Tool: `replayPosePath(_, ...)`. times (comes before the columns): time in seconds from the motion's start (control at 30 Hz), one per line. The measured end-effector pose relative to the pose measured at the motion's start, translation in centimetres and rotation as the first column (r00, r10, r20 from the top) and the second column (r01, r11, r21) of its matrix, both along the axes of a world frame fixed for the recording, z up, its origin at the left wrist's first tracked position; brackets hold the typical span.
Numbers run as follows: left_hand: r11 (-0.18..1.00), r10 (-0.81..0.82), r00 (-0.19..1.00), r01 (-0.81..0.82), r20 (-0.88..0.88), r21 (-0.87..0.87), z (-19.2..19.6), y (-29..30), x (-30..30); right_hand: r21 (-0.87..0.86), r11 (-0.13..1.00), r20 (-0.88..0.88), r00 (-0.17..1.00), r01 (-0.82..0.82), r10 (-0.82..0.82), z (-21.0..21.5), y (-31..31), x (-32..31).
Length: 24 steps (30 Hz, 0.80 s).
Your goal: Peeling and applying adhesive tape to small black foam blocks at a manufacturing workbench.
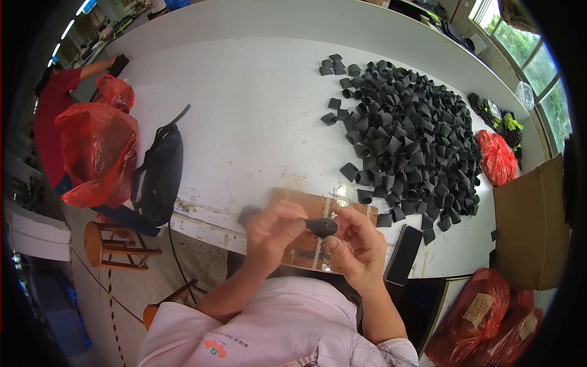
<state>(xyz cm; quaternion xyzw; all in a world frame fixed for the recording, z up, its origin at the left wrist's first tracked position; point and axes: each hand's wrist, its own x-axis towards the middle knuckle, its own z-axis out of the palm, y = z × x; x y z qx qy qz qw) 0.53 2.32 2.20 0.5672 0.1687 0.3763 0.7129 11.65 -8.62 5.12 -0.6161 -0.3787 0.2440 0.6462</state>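
Observation:
Between my two hands is a small black sleeve-like tube piece [321, 227], squeezed and bent, held just above the table's front edge. My left hand [272, 232] pinches its left end. The thumb and fingers of my right hand [358, 243] close on its right end. Under my hands lies a flat brown board [287, 197] crossed by strips of clear tape. Another dark piece [246, 214] sits just left of my left hand, partly covered by it. A large heap of similar black tube pieces [409, 128] spreads over the table's right side.
A dark phone [403, 254] lies right of my right hand. A black bag [162, 174] and red plastic bags [101, 150] are at the left edge, near a person in red [49, 116]. A cardboard box [529, 223] and more red bags [471, 321] stand at right. Wooden stools [95, 243] are lower left.

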Motion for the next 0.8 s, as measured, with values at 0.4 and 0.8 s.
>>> replayPosePath(0.4, 0.989, -0.037, 0.998, 0.045, 0.053, -0.144, -0.2, -0.4, 0.2, 0.094, 0.995, -0.521, 0.849, -0.045, 0.087, -1.5, -0.1, 0.3)
replayPosePath(0.8, 0.97, 0.014, 0.995, 0.011, 0.101, -0.243, -1.2, -0.2, 0.5, 0.028, 0.989, -0.378, 0.915, -0.142, 0.142, 0.2, 0.5, 0.6)
